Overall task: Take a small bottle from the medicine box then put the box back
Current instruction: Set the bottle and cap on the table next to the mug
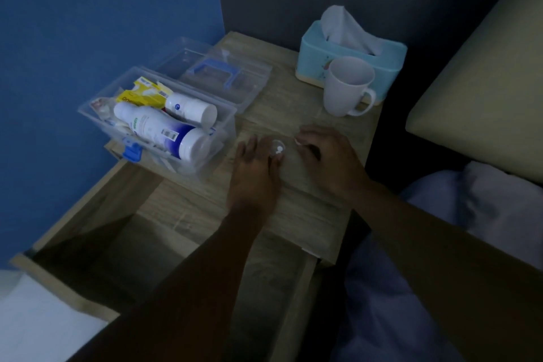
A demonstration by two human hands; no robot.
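Observation:
A clear plastic medicine box (pixel 226 126) stands open on the left part of the wooden nightstand (pixel 288 91), holding two white bottles and yellow packets. Its clear lid (pixel 217 73) with a blue handle lies behind it. My left hand (pixel 254 164) rests on the nightstand top just right of the box, fingers around a small clear bottle (pixel 277 149) with white pills inside. My right hand (pixel 326 156) is close beside it, pinching a small white thing (pixel 298 142) at its fingertips; I cannot tell whether it is a cap or a pill.
A white mug (pixel 348 85) stands at the back right, in front of a teal tissue box (pixel 349 53). The nightstand drawer (pixel 97 247) below is pulled open. A bed and pillow lie to the right. A blue wall is on the left.

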